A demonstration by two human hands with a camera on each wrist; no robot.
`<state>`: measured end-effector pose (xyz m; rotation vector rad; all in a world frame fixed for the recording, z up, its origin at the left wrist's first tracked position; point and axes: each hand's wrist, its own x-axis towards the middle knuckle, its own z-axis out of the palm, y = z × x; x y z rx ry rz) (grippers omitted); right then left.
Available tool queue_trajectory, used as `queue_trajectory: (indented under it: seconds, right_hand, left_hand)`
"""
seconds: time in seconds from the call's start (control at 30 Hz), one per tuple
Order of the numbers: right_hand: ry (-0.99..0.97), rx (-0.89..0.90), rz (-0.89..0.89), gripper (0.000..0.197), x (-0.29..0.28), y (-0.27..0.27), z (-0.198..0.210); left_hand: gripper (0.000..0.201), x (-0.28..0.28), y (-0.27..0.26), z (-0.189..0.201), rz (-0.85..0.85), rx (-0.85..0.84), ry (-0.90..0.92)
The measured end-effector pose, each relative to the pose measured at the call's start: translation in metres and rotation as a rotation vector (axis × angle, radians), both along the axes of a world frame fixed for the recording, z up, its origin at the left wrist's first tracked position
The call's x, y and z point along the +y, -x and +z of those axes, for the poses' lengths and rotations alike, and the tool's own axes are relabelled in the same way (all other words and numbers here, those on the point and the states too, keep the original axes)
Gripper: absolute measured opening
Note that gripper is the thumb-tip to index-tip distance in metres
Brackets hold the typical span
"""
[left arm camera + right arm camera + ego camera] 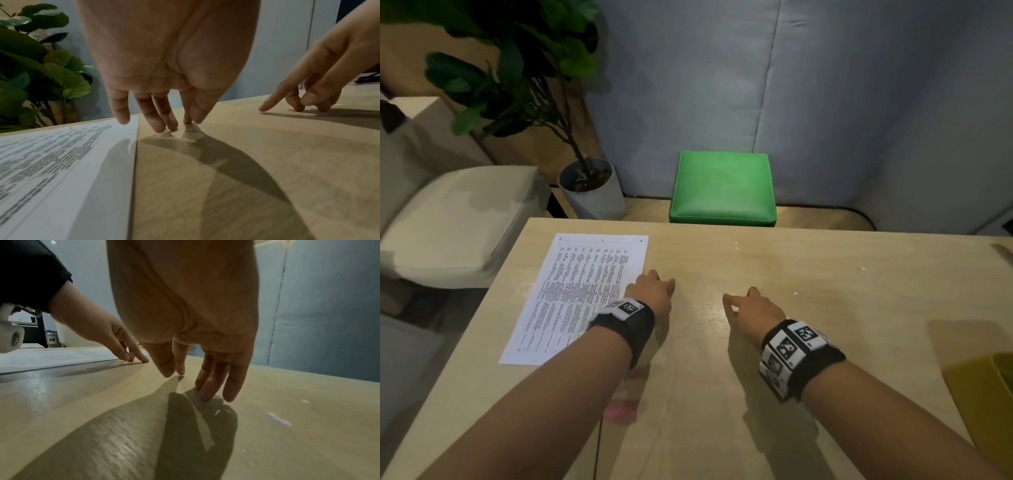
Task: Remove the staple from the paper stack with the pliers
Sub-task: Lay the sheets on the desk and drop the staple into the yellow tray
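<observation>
A white printed paper stack lies flat on the left of the wooden table. Small dark marks sit along its far edge, too small to tell as staples. My left hand rests beside the stack's right edge. In the left wrist view its straight fingers touch the table, with the little finger over the paper. My right hand rests its fingertips on bare wood further right and holds nothing. I see no pliers that I can tell for sure.
A blurred pink thing shows by my left forearm. A yellow object and a grey item sit at the right edge. White scraps dot the table. Beyond stand a green stool, a potted plant and a pale chair.
</observation>
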<state>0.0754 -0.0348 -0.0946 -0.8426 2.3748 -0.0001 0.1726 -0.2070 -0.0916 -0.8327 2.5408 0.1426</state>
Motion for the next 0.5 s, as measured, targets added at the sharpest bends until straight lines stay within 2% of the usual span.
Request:
queue_trajectory:
  seconds: [0.23, 0.5]
  right_hand:
    - [0.13, 0.094, -0.096, 0.028, -0.007, 0.002, 0.003]
    - [0.147, 0.01, -0.174, 0.028, -0.011, 0.012, 0.003]
  left_hand:
    - [0.02, -0.009, 0.001, -0.001, 0.114, 0.127, -0.035]
    - [0.017, -0.013, 0.009, 0.002, 0.177, 0.137, -0.058]
